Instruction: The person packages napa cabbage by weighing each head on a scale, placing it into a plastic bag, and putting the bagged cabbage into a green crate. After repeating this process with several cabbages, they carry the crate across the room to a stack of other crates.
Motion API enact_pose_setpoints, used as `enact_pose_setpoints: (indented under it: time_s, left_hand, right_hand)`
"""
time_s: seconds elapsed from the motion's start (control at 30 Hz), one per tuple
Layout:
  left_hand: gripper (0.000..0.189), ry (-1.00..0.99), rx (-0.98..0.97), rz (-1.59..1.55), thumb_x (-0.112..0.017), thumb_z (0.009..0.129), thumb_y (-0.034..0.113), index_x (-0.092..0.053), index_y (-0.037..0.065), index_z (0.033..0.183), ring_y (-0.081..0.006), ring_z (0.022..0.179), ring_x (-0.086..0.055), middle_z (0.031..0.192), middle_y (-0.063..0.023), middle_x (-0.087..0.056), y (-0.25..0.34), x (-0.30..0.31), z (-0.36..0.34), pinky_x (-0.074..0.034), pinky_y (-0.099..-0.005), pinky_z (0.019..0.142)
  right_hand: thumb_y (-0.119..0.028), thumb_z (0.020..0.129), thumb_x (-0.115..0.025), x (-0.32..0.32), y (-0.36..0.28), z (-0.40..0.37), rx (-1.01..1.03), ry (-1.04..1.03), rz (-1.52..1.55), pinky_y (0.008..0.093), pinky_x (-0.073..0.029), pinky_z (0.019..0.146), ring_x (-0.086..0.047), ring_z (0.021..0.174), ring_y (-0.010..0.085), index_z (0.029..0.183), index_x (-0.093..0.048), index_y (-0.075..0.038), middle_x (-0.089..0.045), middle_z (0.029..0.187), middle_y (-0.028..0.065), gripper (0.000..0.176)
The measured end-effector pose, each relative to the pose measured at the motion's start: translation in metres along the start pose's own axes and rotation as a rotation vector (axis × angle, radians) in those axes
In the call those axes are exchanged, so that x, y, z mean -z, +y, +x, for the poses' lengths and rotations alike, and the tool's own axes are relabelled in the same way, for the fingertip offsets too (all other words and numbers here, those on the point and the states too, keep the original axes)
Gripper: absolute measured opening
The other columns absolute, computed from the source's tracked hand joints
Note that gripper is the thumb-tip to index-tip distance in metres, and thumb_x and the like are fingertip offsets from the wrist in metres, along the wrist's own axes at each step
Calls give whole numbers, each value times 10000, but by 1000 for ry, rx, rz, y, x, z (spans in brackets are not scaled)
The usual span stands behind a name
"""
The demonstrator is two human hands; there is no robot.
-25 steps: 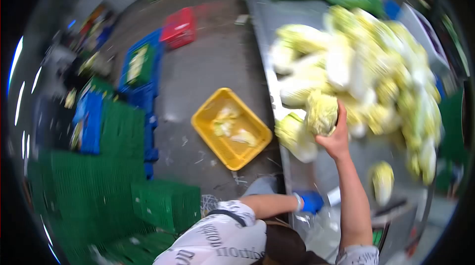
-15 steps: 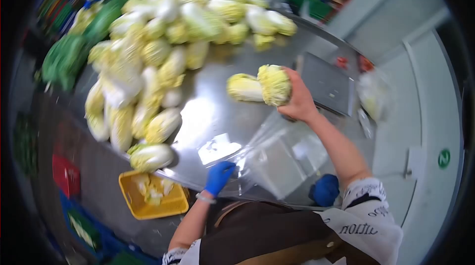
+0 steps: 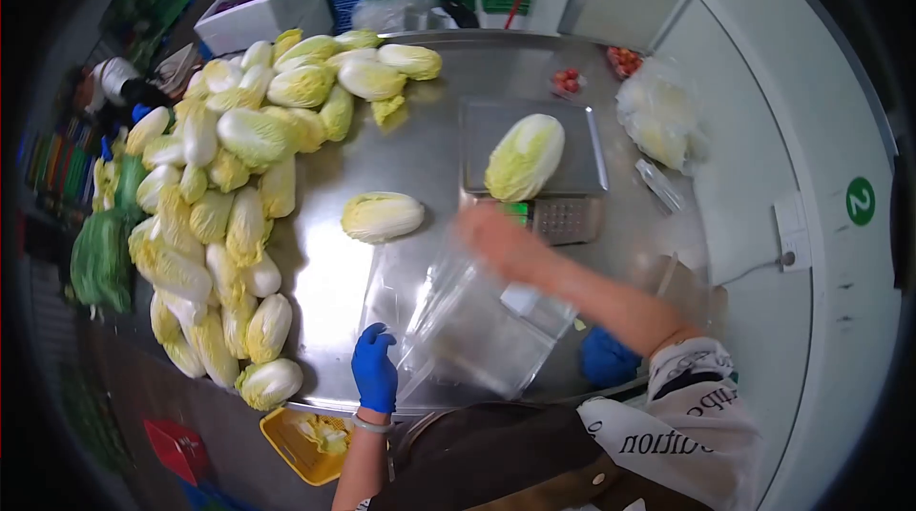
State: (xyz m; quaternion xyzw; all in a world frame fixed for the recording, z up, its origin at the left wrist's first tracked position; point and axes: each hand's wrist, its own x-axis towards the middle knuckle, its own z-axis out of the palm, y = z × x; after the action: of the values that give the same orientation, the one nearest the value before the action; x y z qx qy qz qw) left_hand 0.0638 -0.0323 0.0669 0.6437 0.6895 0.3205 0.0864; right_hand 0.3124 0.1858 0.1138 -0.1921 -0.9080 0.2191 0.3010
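Observation:
A Chinese cabbage (image 3: 525,158) lies on the flat plate of a weighing scale (image 3: 582,153). Just below it, near the scale's keypad and display, is my bare right hand (image 3: 491,236), smeared by motion so its fingers do not show clearly. Left of that hand a second Chinese cabbage (image 3: 383,216) rests on the steel table. Clear plastic bags (image 3: 468,325) are spread beneath my right forearm. At their left edge is my left hand (image 3: 375,370) in a blue glove, fingers loosely bent and slightly apart, with nothing visible in them.
A large heap of Chinese cabbages (image 3: 229,167) covers the table's left side. A yellow basket (image 3: 286,444) with leaf trimmings stands below the front edge. At right are a filled plastic bag (image 3: 660,120), small red fruit (image 3: 567,83) and a blue bundle (image 3: 611,358).
My right hand has set its cabbage on the scale, let go and moved back toward me. My left hand has shifted slightly left. The camera view has turned.

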Motion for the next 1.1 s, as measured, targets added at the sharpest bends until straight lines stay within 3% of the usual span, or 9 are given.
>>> enact_pose_setpoints:
  time_s: [0.03, 0.07, 0.13, 0.23, 0.43, 0.73, 0.83, 0.97, 1.1]
  left_hand:
    - [233, -144, 55, -42, -483, 763, -59, -611, 33, 935, -328, 935, -597, 1037, -145, -631, 4, -2, 3, -476, -411, 784]
    - [235, -133, 29, 4, -482, 766, -53, -615, 35, 940, -326, 937, -596, 1042, -141, -632, 5, -5, -1, -471, -410, 794]
    - [240, -75, -32, 101, -481, 772, -41, -622, 38, 950, -321, 941, -594, 1051, -133, -635, 1, -15, -2, -462, -409, 813]
    - [201, 16, 21, 296, -550, 804, 24, -609, 30, 996, -334, 957, -577, 1059, -152, -621, -21, 4, 6, -441, -424, 839]
    - [202, -59, -40, 250, -565, 842, 37, -609, 22, 1039, -341, 1030, -560, 1106, -160, -602, -25, 21, 8, -448, -417, 873]
    - [321, -502, -87, -38, -511, 748, -44, -668, 95, 991, -311, 1035, -574, 1236, -125, -575, -44, -32, -26, -474, -399, 859]
    - [343, -517, -103, 64, -526, 768, 5, -649, 114, 1068, -295, 1015, -578, 1240, -99, -578, -47, -20, -20, -474, -396, 851]
    - [340, -619, -120, 63, -563, 813, 72, -625, 116, 1145, -294, 1061, -563, 1232, -86, -584, -54, -16, -10, -447, -401, 896]
    - [413, -574, -196, -331, -688, 817, 166, -601, 61, 1207, -274, 1194, -517, 1263, -104, -570, -55, -31, 6, -399, -373, 1002]
  right_hand:
    - [-197, 875, -527, -39, -31, -14, 210, 93, -38, 411, -448, 894, -562, 992, 312, 1070, -574, -19, -582, 1002, 155, 268]
    - [-181, 848, -539, -51, -78, -12, -53, -312, 378, 420, -465, 877, -579, 995, 284, 1059, -577, -33, -595, 1017, 134, 260]
    - [-147, 809, -551, -97, -107, -37, 248, -264, -7, 438, -478, 870, -587, 1008, 280, 1032, -606, -67, -605, 1011, 130, 243]
    - [-174, 868, -522, -110, -90, -55, -360, -1001, 9, 421, -472, 904, -578, 1077, 301, 1068, -630, -88, -629, 1071, 138, 244]
    - [-230, 760, -730, 3, 10, -32, -809, 706, 131, 447, -410, 958, -520, 1113, 344, 1280, -474, -59, -548, 1187, 184, 604]
    - [-362, 639, -802, -38, 90, 35, -1240, 426, -711, 609, -379, 980, -239, 1338, 471, 1407, -358, -164, -222, 1478, 181, 909]
    - [-233, 624, -794, -20, 99, 10, -1166, 610, -494, 468, -365, 1056, -284, 1333, 435, 1351, -442, -143, -270, 1462, 185, 813]
    - [-100, 792, -612, 46, 76, -43, -926, 1073, 957, 411, -476, 940, -601, 1067, 265, 1252, -528, -47, -598, 1180, 134, 471]
    - [-318, 824, -516, 17, -10, -92, -1095, 1121, 1610, 490, -420, 1011, -554, 1156, 317, 1252, -530, -35, -582, 1233, 143, 513]
